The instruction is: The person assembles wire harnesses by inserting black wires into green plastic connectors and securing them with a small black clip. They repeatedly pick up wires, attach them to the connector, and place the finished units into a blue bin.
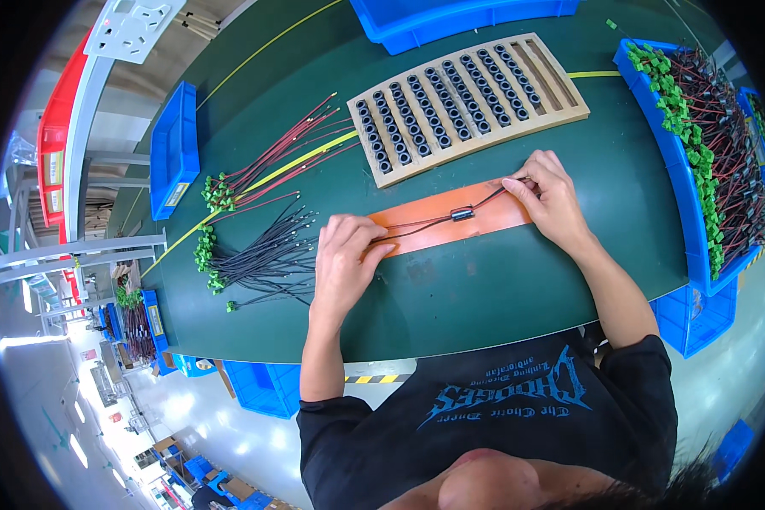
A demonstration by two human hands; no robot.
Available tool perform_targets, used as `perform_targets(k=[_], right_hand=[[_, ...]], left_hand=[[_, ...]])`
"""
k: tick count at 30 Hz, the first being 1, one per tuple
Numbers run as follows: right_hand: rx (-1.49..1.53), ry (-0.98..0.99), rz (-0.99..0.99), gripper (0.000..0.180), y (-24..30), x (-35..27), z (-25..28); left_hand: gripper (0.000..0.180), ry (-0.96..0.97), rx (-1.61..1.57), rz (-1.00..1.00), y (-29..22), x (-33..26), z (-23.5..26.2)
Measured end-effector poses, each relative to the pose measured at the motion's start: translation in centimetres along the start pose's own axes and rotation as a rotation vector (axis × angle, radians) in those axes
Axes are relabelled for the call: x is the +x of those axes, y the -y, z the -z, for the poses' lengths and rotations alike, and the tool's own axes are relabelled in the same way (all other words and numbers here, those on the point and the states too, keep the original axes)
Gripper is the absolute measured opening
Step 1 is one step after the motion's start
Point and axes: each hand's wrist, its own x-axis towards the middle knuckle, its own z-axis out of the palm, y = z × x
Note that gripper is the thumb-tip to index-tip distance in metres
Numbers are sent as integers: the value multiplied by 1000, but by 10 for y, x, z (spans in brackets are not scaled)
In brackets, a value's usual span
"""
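My left hand [346, 255] pinches one end of a thin red and black wire pair [425, 223] at the left end of an orange mat [493, 219]. My right hand [551, 194] grips the other end of the wires at the mat's right end. A small black ring core [461, 214] sits threaded on the wires midway between my hands. The wires are stretched out over the mat.
A wooden tray [561, 89] with rows of black ring cores lies behind the mat. Bundles of red wires [289, 149] and black wires [263, 255] with green connectors lie to the left. A blue bin [673, 161] of finished wires stands right; another blue bin [174, 149] far left.
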Motion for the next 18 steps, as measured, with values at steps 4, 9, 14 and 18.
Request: perform_targets(k=[4, 9, 14, 18], right_hand=[[2, 4, -10, 17, 1, 1, 1], [43, 10, -9, 17, -2, 0, 1], [69, 15, -18, 18, -3, 0, 0], [39, 22, 11, 18, -5, 1, -1]], left_hand=[[12, 20, 71, -68, -8, 2, -11], [13, -32, 45, -138, -22, 11, -29], [13, -130, 29, -177, -23, 14, -57], [13, -200, 41, -165, -24, 12, -65]])
